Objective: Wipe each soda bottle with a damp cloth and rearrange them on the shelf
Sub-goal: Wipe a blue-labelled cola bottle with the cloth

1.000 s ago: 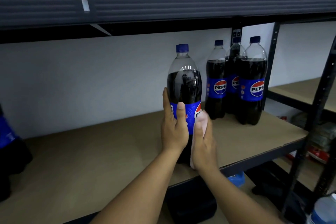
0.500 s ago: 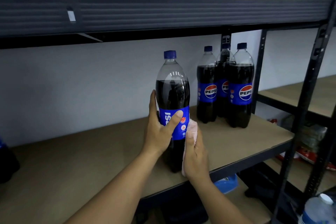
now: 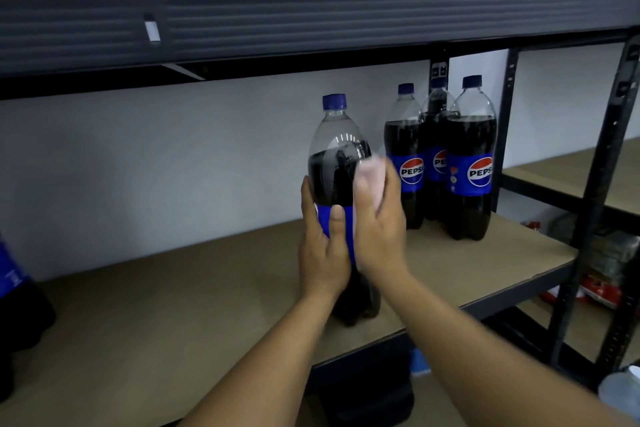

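A large Pepsi bottle point(image 3: 334, 163) with a blue cap stands upright near the front edge of the brown shelf board point(image 3: 194, 291). My left hand point(image 3: 322, 246) grips it around the blue label. My right hand point(image 3: 379, 229) presses a pale pink cloth point(image 3: 372, 172) against the bottle's right side, at the level of the dark soda above the label. Three more Pepsi bottles point(image 3: 469, 163) stand grouped at the back right of the same shelf.
A dark metal upper shelf beam point(image 3: 311, 21) runs overhead. Another dark bottle point(image 3: 17, 305) sits at the far left edge. Black uprights point(image 3: 588, 218) frame the right side, with a neighbouring shelf point(image 3: 571, 177) and packages below. A clear bottle point(image 3: 623, 392) shows at bottom right.
My right hand with the cloth has slid up the bottle from below the label to the upper body. My left hand keeps its grip on the label.
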`<state>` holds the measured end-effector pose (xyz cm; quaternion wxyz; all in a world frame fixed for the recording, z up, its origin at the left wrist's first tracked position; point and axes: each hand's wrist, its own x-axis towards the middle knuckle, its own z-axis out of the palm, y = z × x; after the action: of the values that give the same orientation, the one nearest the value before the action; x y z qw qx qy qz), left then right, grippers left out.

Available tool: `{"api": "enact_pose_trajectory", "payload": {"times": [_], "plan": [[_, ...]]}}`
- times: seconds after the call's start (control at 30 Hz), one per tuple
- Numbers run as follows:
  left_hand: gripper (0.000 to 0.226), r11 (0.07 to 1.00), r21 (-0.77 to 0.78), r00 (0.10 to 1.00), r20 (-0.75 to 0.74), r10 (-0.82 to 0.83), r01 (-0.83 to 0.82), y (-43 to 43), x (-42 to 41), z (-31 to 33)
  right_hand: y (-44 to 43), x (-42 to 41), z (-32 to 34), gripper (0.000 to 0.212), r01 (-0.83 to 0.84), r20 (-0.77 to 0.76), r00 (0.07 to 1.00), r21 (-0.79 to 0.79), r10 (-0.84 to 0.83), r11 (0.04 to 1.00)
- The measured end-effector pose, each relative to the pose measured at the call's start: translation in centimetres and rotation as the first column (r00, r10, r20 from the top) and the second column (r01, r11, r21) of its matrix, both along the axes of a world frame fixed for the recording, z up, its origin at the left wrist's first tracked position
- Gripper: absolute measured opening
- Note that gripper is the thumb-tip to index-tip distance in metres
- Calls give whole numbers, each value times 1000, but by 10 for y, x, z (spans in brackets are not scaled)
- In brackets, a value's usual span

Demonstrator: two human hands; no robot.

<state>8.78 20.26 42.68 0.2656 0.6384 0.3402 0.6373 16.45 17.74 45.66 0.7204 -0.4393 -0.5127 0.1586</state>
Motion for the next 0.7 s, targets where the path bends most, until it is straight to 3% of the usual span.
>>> {"api": "enact_pose_trajectory", "payload": {"times": [0.07, 0.17, 0.3, 0.4, 0.5, 0.6, 0.7], "plan": [[63, 999, -51, 1000, 22, -5, 6, -5, 0, 3, 10, 4, 53, 38, 15, 86, 996, 41, -19, 999], [59, 989, -144, 999, 54, -5, 13, -7, -1, 5, 22, 9, 99, 49, 22, 204, 978, 89, -40, 996], [63, 994, -106, 1000, -12, 20, -21, -9, 3, 6, 14, 10, 59, 43, -16, 144, 990, 87, 3, 996], [76, 998, -33, 997, -43, 58, -60, -8, 3, 5, -4, 4, -13, 46, -65, 19, 998, -77, 67, 995], [86, 998, -22, 997, -43, 65, -66, -5, 2, 4, -9, 5, -68, 42, -172, -51, 985, -103, 167, 980], [88, 997, -19, 997, -35, 69, -69, -8, 2, 3, -11, 7, -55, 40, -164, -60, 986, -144, 157, 976], [87, 998, -35, 997, -52, 58, -59, -7, 1, 1, -2, 10, 13, 45, -126, -4, 992, -115, 126, 985]]}}
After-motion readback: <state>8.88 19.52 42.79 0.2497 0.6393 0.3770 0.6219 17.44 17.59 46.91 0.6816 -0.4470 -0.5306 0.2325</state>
